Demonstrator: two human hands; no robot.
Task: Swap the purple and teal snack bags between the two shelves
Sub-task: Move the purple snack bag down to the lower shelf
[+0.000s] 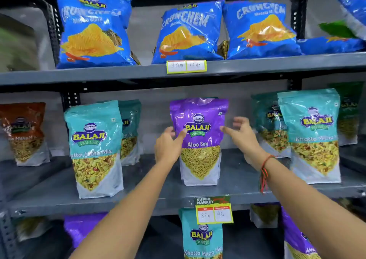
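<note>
A purple Aloo Sev bag [200, 140] stands upright at the middle of the middle shelf [162, 189], between teal Khatta Mitha Mix bags at the left [95, 149] and right [313, 136]. My left hand [168, 146] is at the purple bag's left edge, thumb resting on its front, fingers loosely apart. My right hand [242, 135] hovers at its right edge with fingers spread and the forefinger tip at the bag. On the shelf below, a teal bag [202, 237] stands in the middle between purple bags at the left [83, 229] and right [297, 237].
Blue Crunchem chip bags [188, 33] line the top shelf. More teal bags stand behind the front ones, and an orange-brown bag [25, 134] is at the far left. Price tags [213, 211] hang on the shelf edges. Black slotted uprights [53, 21] frame the bay.
</note>
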